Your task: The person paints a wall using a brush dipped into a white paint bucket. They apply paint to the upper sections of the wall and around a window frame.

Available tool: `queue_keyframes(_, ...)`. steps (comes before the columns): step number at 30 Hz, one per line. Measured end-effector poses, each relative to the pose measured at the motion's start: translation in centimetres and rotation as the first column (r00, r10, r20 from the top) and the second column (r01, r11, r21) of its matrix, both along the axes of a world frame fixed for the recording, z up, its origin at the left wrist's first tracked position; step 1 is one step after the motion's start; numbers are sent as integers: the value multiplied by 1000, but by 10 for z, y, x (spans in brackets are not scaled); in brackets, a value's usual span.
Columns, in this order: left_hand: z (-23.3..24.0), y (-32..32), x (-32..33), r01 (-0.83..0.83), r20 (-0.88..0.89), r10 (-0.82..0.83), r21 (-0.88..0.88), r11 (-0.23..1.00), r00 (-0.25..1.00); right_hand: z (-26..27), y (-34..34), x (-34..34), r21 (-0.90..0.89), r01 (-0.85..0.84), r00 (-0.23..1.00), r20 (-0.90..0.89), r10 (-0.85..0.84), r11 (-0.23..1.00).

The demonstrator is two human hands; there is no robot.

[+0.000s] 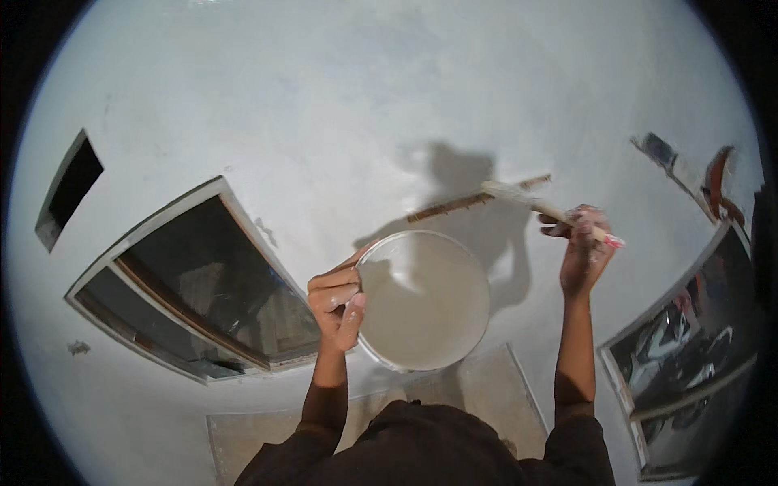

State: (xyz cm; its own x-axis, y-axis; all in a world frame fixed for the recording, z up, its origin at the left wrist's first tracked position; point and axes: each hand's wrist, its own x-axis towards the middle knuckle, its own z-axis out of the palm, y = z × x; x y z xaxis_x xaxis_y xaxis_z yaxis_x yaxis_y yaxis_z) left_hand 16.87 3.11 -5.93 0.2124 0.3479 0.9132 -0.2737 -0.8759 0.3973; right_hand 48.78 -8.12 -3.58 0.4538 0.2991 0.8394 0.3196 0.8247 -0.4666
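Observation:
My left hand [336, 302] grips the left rim of a round white bucket [486, 304], its thumb and fingers closed over the edge. Whitish liquid [419, 316] that looks like paint fills part of the bucket. In my right hand [585, 240] is a paintbrush [550, 211], held by its pale handle with a pinkish-red end. Its light, wet-looking bristles point up and left, overlapping a narrow wooden strip [447, 208] on the white wall [340, 121]. Whether the bristles touch the wall or strip, I cannot tell. White smears mark both hands.
A framed window [225, 285] is at left, with a dark rectangular opening [73, 182] beyond it. Another glazed frame [674, 346] stands at right, below a wall-mounted fixture [687, 173]. A beige panel or floor area [255, 437] lies below the bucket.

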Motion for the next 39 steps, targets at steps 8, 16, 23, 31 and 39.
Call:
queue_keyframes(8, -7, -9, 107, 175, 77, -195, 210, 962, 978, 6, -133, -4, -50, 378, 922, -72, -381, 924)
queue_keyframes(16, -16, -30, 196, 222, 107, -298, 445, 868, 949, 5, -206, -50, -319, 746, 658, 483, -578, 584)
queue_keyframes(23, -27, -65, 233, 300, 142, -424, 512, 805, 894, -20, -158, -52, -464, 884, 410, 705, -579, 61)
queue_keyframes(31, -27, -70, 235, 397, 90, -522, 546, 738, 848, -46, -117, -35, -555, 780, 589, 494, -640, 290)
queue_keyframes(39, -14, -40, 227, 442, 38, -561, 573, 690, 827, -46, -100, -40, -552, 711, 695, 647, -313, 436)
